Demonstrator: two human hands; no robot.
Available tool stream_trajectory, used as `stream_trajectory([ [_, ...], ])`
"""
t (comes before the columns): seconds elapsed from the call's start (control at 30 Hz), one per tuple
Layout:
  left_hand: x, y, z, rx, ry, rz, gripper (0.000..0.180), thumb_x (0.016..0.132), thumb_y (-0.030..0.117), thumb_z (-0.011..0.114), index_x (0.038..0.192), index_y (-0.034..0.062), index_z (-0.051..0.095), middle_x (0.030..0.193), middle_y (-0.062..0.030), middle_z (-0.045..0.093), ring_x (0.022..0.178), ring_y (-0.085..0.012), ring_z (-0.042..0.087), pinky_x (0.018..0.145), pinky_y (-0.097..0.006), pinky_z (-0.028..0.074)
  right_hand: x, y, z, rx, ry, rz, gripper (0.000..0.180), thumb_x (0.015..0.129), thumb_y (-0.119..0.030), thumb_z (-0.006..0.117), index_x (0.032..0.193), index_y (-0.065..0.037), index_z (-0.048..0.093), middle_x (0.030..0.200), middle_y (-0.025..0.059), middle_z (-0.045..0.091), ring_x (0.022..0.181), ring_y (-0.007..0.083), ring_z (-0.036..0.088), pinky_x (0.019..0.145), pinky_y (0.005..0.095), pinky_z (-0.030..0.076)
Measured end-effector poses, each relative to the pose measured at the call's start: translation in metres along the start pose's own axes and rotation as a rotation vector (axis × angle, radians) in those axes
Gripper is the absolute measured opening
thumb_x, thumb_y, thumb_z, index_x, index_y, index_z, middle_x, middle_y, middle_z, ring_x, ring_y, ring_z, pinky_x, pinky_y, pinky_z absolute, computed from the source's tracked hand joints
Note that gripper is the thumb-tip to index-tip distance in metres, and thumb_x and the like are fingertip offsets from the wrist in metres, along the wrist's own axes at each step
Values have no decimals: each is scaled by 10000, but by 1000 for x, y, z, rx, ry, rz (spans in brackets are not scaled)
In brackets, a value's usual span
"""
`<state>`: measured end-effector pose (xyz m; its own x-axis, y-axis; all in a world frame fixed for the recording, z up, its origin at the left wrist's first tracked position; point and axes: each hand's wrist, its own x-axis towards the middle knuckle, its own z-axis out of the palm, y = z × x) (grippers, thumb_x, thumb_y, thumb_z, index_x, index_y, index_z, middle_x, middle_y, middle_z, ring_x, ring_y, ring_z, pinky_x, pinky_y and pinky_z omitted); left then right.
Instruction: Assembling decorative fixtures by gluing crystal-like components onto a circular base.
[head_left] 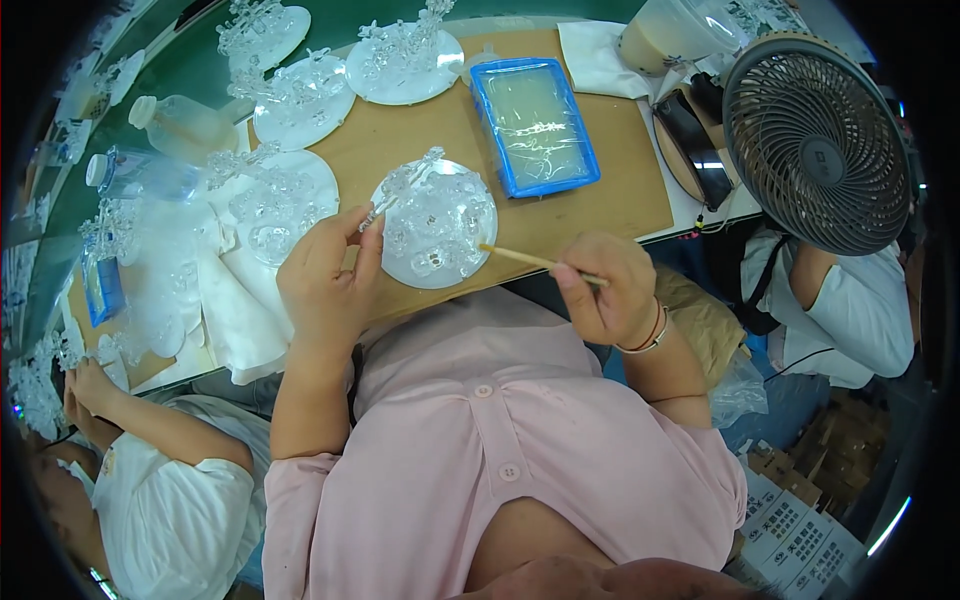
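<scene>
Stick (522,258), thin and tan, gripped by the curled right hand (612,285), its tip pointing left at the round white plate (484,210) between both hands. Left hand (325,280), thumb and fingertips nearly together, pinches a small clear piece (379,208). Blue-edged tray (550,186) lies ahead of the right hand.

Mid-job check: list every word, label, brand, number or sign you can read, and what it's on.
White carton panels, lower right: dark printed characters, left unquoted.
Round dark-grey fan, hub: small pale mark, too small to read.
Thin tan stick in the right hand: no readable text.
</scene>
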<state>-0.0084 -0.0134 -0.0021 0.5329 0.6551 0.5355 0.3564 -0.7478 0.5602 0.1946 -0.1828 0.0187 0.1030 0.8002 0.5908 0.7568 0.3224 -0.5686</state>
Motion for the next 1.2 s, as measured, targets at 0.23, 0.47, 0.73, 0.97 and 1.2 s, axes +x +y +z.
stream_trajectory([
  [0.23,-4,3,-5,17,-21,30,169,744,17,740,894,18,661,778,-101,677,635,-207,649,559,-288,500,9,-2,16,33,9,-34,71,818,15,615,853,-6,557,700,111,601,556,250,570,515,311,449],
  [0.47,4,9,-28,-70,-30,2,182,741,24,741,894,23,644,851,-116,659,766,-243,648,647,-323,513,28,-3,27,-63,39,-98,67,831,-3,627,868,-7,571,685,114,592,551,249,562,507,306,436],
  [0.73,11,47,-82,-1494,-654,433,301,902,313,647,972,21,673,867,-143,606,758,-259,635,710,-366,571,0,-5,-5,113,257,126,114,912,-88,577,946,-19,492,725,115,595,545,168,529,484,254,423],
  [0.97,20,66,-66,-1782,-793,425,323,897,324,652,994,17,678,855,-146,620,726,-258,637,668,-327,564,-3,20,-36,368,695,198,125,970,-127,490,928,-10,466,695,118,546,525,137,485,452,222,392],
  [1.2,51,56,-68,-1626,-873,421,271,864,265,686,898,-3,675,843,-136,625,704,-267,631,645,-344,542,1,40,-35,265,656,363,104,964,-113,510,931,-18,484,689,92,563,539,87,480,494,187,384],
])
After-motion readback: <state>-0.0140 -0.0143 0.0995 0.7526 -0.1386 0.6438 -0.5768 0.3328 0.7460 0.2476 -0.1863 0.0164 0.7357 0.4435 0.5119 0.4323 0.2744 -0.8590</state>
